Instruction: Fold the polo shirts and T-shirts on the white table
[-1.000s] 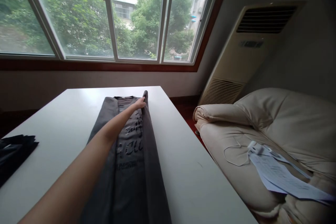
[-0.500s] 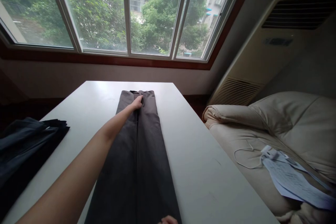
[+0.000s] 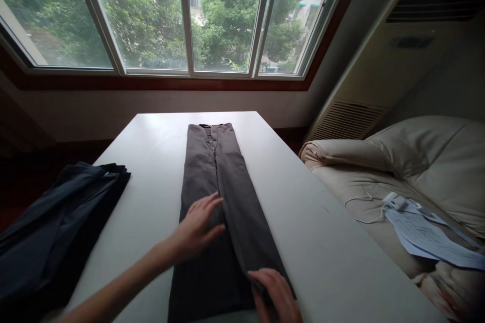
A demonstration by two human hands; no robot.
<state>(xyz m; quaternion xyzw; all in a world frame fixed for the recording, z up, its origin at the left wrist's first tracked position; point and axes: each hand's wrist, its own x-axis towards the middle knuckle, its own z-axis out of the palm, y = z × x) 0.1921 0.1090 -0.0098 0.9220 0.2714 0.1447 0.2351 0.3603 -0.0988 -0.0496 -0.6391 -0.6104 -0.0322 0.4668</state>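
Observation:
A pair of dark grey trousers (image 3: 206, 171) lies lengthwise on the white table (image 3: 151, 146), its waistband toward the window and its two legs side by side. My left hand (image 3: 199, 227) is over the middle of the left leg, fingers apart and holding nothing; whether it touches the cloth I cannot tell. Close to me, my right hand (image 3: 276, 295) grips the right leg near its lower end, with a fold of cloth between thumb and fingers. The bottom of the frame cuts off part of that hand.
Dark folded clothes (image 3: 60, 217) lie along the table's left side. To the right stands a beige sofa (image 3: 348, 156) with papers (image 3: 428, 237) and a white cable (image 3: 369, 221) on it. A window (image 3: 223, 20) and a tall air conditioner (image 3: 375, 65) are beyond.
My left hand has let go of the waistband and drawn back toward me, its fingers opening. My right hand has come further into view, holding the trouser leg.

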